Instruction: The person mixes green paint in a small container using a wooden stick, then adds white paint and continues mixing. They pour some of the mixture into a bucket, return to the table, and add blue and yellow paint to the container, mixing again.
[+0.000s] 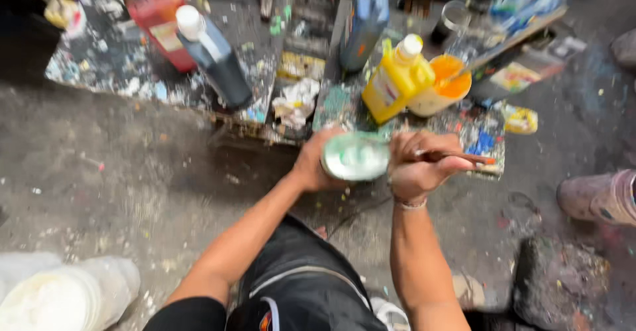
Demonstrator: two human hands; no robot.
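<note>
My left hand (311, 165) grips a small round cup (356, 157) of pale green paint from its left side. My right hand (419, 165) is closed on a thin paintbrush (464, 157) whose handle points right, its tip over the cup. Both hands hover just in front of a low, paint-spattered board (112, 66) on the ground. A yellow paint bottle (395, 79) and an orange-filled cup (442, 87) with a stick in it stand right behind my hands.
On the board stand a dark bottle with a white cap (213, 56), a red container (159, 16) and a blue bottle (364, 23). White plastic tubs (59, 294) sit at bottom left. Someone's paint-stained shoe (596, 197) is at right. The ground is grey concrete.
</note>
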